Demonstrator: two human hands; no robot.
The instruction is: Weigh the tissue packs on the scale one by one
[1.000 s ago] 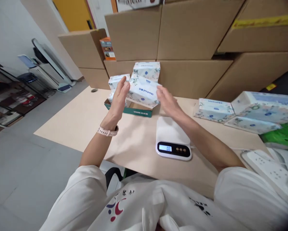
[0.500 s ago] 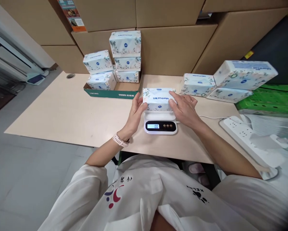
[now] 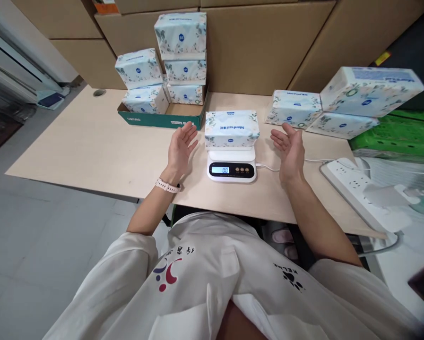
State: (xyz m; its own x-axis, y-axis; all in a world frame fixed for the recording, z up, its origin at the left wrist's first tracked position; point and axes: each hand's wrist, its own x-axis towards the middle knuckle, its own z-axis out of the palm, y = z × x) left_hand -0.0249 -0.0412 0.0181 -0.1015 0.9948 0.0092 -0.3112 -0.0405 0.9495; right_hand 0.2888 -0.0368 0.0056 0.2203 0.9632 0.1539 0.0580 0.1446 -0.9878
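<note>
The left hand (image 3: 181, 146) and the right hand (image 3: 290, 148) hang on either side of a pack (image 3: 232, 128), both empty, fingers loosely spread and palms turned inward and up. Neither touches the pack, which sits between them on the scale (image 3: 232, 155), lying flat across its plate. The display (image 3: 220, 170), nearer the person than the pack and to the right of the left hand, reads 0.0.

The step in hand seems to be weighing this one pack: the placing looks done, and the reading does not yet show a weight. The next move probably calls for patience more than force: both hands kept off the pack and the plate until the figure settles, then a look at the number. If the zero holds, the pack may need reseating. Lifting it would suit a light two-sided grip, since the soft wrapper could dent under a hard squeeze.

Just beyond the left hand and further left, a green tray (image 3: 158, 120) carries more packs in stacks. Beyond the right hand, and out to its right, three others (image 3: 297, 107) sit grouped at the edge of the worktop (image 3: 134, 160). The cable (image 3: 268, 167) runs from the scale toward the right hand, so that hand should move without snagging it.
</note>
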